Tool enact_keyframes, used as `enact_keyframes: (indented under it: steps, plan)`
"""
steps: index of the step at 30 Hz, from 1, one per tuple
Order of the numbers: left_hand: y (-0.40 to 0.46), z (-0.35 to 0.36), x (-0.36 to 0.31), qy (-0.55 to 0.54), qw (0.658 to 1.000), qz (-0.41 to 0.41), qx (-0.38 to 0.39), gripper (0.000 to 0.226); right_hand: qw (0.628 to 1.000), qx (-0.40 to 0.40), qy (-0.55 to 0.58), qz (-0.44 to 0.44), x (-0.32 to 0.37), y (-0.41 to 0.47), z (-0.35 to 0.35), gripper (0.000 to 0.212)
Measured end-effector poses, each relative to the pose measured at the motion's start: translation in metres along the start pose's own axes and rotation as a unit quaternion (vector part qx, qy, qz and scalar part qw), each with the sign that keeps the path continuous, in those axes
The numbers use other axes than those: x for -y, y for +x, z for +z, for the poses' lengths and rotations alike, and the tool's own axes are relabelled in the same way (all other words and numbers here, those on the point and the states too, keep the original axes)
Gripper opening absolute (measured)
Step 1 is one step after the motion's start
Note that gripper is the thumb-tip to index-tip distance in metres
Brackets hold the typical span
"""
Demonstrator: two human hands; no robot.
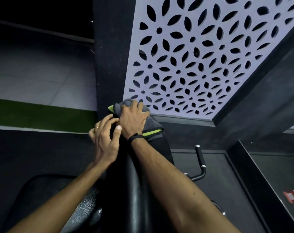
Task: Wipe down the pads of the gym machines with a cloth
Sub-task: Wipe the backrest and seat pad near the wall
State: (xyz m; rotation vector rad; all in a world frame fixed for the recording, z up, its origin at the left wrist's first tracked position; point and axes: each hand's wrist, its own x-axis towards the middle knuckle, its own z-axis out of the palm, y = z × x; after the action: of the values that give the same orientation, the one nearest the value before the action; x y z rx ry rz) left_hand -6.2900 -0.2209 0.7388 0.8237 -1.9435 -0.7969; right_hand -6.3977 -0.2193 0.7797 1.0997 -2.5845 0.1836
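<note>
— So where is the cloth sitting?
— At the top end of the black back pad, bunched grey with a lime-green edge. The right hand lies on it, fingers spread and bent over the folds, gripping it against the pad.
— And the left hand?
— Just beside the right wrist, at the pad's left edge. Its fingers are loosely bent and hold nothing; the thumb points up near a dark wristband.
— Anything crowding them?
— A dark pillar rises right behind the cloth, and a pale lattice panel with leaf-shaped cutouts stands beside it. Lower right, a black handle bar with chrome rings juts from the machine. A seat pad shows under the left forearm. Something red lies far right; I cannot tell what.
</note>
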Motion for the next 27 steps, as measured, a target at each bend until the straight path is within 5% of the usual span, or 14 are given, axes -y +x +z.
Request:
enact_keyframes:
  steps: [9,21,27]
  plan:
    - [0.028,0.007,0.024,-0.022,1.000,-0.014,0.015,0.056,1.000,0.018,0.005,0.023,0.010,0.040,0.014,0.030]
    - [0.068,-0.010,0.061,-0.067,0.989,0.020,0.131,0.060,0.995,0.045,0.030,0.082,0.019,0.057,0.019,0.046]
    - [0.074,-0.031,0.051,-0.075,0.978,0.095,0.171,0.061,0.993,0.024,-0.035,0.112,0.036,0.026,0.014,0.035]
